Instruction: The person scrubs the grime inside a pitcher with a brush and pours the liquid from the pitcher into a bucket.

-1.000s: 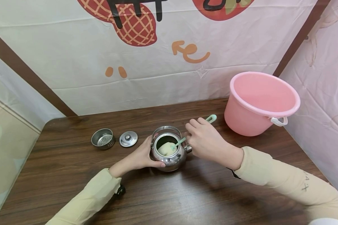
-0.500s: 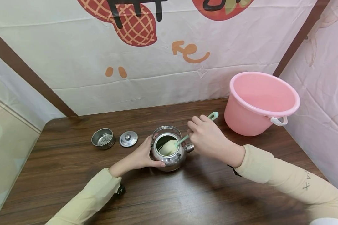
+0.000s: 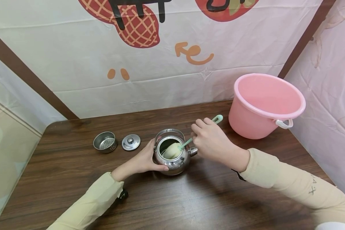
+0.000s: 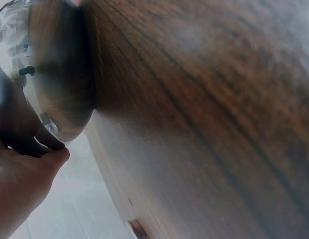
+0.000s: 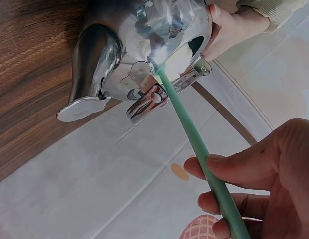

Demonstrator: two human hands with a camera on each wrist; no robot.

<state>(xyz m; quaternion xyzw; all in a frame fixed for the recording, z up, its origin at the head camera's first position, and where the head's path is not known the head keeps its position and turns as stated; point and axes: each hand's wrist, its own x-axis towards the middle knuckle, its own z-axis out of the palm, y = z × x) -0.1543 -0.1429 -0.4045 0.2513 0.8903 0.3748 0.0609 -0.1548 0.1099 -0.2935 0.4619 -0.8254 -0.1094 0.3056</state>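
And here at the table, the steel kettle is standing upright, its mouth uncovered and its carry handle arching over the far rim. The left hand is holding the kettle firmly from its left, thumb lying along the near flank, the other fingers curving around the far-left side. Over to the right of the kettle, the right hand is pinching a green brush, thumb on one side of the stick and fingertips on the other, a narrow grip. The stick is slanting down to the kettle's mouth, its looped end poking out above the hand, and the pale sponge head is sitting inside the opening, tilted, filling much of it. The spout is pointing out to the kettle's right, right under that hand.

Just left of the kettle, the knobbed lid is lying flat, and farther left a perforated strainer cup is sitting beside it. Well off to the kettle's right and behind, a pink bucket is standing, and beyond the kettle a white printed backdrop is hanging.
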